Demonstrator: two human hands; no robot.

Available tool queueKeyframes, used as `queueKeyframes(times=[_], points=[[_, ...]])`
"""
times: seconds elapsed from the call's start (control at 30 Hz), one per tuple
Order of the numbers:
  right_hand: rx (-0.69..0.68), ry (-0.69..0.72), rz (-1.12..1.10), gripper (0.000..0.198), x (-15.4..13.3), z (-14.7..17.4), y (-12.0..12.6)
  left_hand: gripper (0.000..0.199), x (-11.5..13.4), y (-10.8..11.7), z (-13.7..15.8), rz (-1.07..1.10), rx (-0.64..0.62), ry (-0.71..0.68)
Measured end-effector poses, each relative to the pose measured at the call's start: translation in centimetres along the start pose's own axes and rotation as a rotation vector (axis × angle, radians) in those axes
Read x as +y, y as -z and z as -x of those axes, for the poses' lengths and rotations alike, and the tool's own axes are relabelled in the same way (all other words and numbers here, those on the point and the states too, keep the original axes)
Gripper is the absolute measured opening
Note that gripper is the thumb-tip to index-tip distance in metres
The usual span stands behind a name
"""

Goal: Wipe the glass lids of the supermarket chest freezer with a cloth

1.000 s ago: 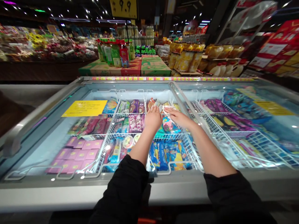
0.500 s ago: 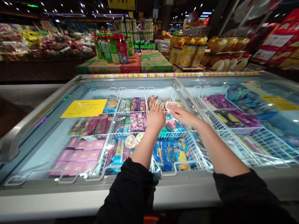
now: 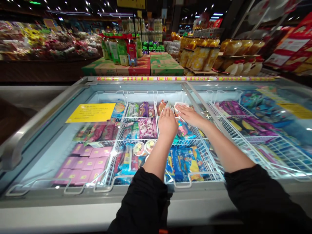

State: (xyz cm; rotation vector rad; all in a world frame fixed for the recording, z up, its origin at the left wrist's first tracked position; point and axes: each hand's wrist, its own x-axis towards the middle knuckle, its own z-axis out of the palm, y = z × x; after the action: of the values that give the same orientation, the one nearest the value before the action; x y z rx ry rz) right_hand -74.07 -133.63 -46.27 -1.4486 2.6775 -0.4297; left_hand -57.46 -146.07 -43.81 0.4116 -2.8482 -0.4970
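My right hand presses a white cloth flat against the glass lid of a chest freezer, its fingers stretched over the cloth. Just to its left, my left hand lies palm down on the same lid, fingers extended and close together, a ring on one of them. Whether some cloth lies under the left hand too is hidden. Beneath the glass, wire baskets hold wrapped ice creams, among them blue packets, purple packets and round tubs.
A yellow notice is on the glass at left, above pink boxes. The lid's metal frame bar runs right of my hands. Behind the freezer stand bottles on cartons and jars of yellow fruit.
My right hand and the cloth have slid slightly away from me across the glass. My left hand has shifted a little right. The whole view has drifted slightly.
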Motion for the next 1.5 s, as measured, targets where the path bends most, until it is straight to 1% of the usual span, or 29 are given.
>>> queueKeyframes(times=[0.1,0.17,0.23,0.3,0.37,0.43,0.5,0.6,0.7,0.73,0.8,0.9,1.0,1.07,1.13,1.2,1.27,1.33,1.4,1.5], points=[[-0.007,0.055,-0.05,0.06,1.0,1.8,0.4,0.058,0.0,0.2,0.1,0.003,-0.002,0.003],[-0.002,0.041,-0.059,0.06,2.1,1.5,0.6,0.057,-0.1,0.3,0.1,0.0,0.014,-0.015],[0.017,0.008,-0.058,0.062,3.0,-0.3,0.6,0.056,-0.3,0.5,0.0,0.001,0.03,-0.022],[0.04,-0.003,-0.057,0.065,3.6,-2.8,0.4,0.056,-0.6,0.6,-0.1,0.01,0.037,-0.013],[0.058,0.006,-0.041,0.065,3.7,-4.9,0.1,0.056,-1.0,0.7,-0.2,0.025,0.022,-0.002],[0.054,0.011,-0.032,0.064,3.4,-5.7,0.0,0.056,-1.3,0.7,-0.4,0.037,-0.006,0.0],[0.021,0.037,-0.035,0.064,3.0,-5.0,0.1,0.056,-1.5,0.7,-0.5,0.043,-0.028,-0.007],[-0.031,0.136,-0.047,0.063,2.7,-2.2,0.5,0.056,-1.7,0.5,-0.6,0.033,-0.03,-0.015],[-0.031,0.175,-0.056,0.063,3.4,-0.1,1.2,0.055,-1.6,0.2,-0.6,0.012,-0.02,-0.002],[-0.029,0.165,-0.054,0.065,3.9,0.0,1.4,0.055,-1.5,0.1,-0.5,0.007,-0.017,0.002],[-0.021,0.108,-0.037,0.068,5.1,-0.9,1.7,0.055,-1.4,0.0,-0.5,-0.001,-0.017,0.005],[0.006,-0.013,0.002,0.071,6.1,-4.4,1.7,0.055,-1.3,0.0,-0.4,-0.008,-0.016,0.004],[0.013,-0.063,0.022,0.069,5.6,-7.9,1.2,0.055,-1.3,0.2,-0.3,-0.01,-0.014,-0.002],[0.013,-0.057,0.02,0.068,4.6,-8.8,0.9,0.055,-1.3,0.3,-0.3,-0.009,-0.015,-0.005],[0.0,-0.024,0.008,0.067,3.7,-8.3,0.7,0.055,-1.3,0.5,-0.3,-0.004,-0.016,-0.008],[-0.017,0.028,-0.012,0.067,3.3,-6.5,0.7,0.055,-1.3,0.6,-0.4,0.002,-0.018,-0.006],[-0.019,0.084,-0.041,0.066,3.6,-4.5,0.8,0.055,-1.4,0.7,-0.4,0.005,-0.028,-0.004],[-0.003,0.114,-0.073,0.065,4.4,-3.3,0.9,0.055,-1.4,0.8,-0.4,0.005,-0.038,-0.007],[0.027,0.08,-0.084,0.066,5.6,-3.5,0.9,0.053,-1.4,0.8,-0.4,0.004,-0.034,-0.014],[0.06,-0.032,-0.048,0.066,6.7,-6.5,0.9,0.05,-1.5,0.8,-0.6,0.017,0.014,-0.026]])
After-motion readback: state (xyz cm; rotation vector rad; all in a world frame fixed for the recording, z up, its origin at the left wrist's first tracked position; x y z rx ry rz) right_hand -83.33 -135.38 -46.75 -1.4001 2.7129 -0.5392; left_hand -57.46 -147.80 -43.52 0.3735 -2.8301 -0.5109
